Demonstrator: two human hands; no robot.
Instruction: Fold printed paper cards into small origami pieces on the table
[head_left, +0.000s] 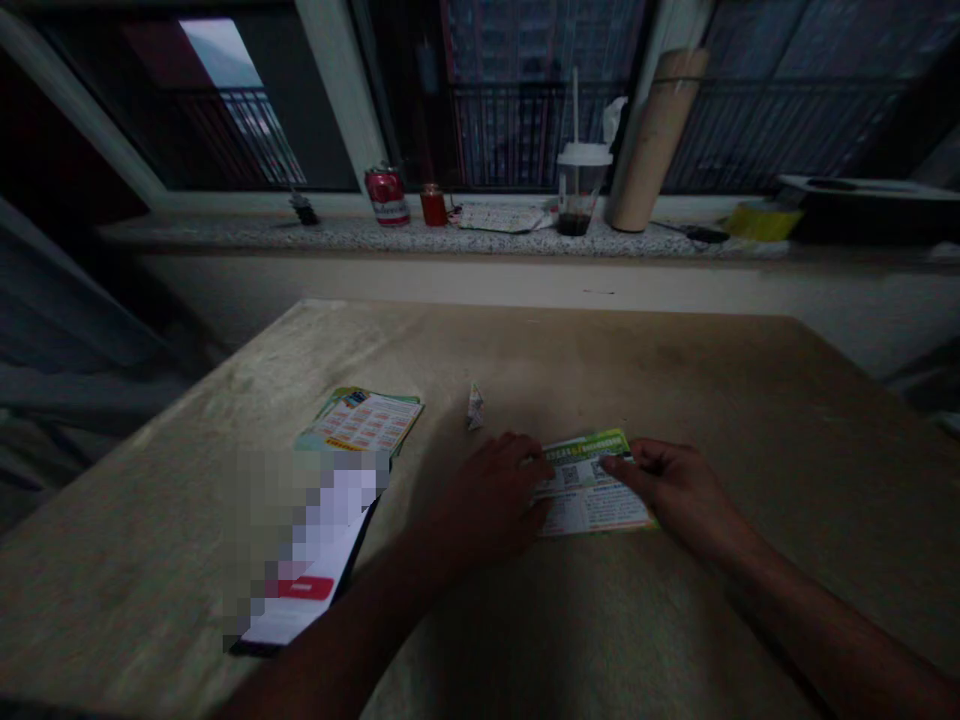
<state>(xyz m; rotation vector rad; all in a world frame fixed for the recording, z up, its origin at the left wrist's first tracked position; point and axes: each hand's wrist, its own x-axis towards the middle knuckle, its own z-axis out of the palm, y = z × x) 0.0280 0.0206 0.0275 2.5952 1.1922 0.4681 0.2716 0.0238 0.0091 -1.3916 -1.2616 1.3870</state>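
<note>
A printed leaflet (596, 505) with a green top band and square codes lies on the table in front of me. My right hand (679, 495) pinches its right side, thumb on top and fingers curled behind. At the left edge of the leaflet, my left hand (499, 490) grips with bent fingers and thumb over the paper. Just beyond my left hand stands a small folded paper piece (475, 408). To the left is a stack of similar leaflets (367, 420). Nearer to me, a phone (315, 570) with a lit, partly blurred screen lies beside my left forearm.
The stone-like table (600, 360) reaches toward a speckled window sill (480, 240). On the sill stand a red can (387, 196), a small red jar (433, 205), a lidded cup with straw (580, 195), a tan cylinder (656, 150) and a yellow item (763, 221).
</note>
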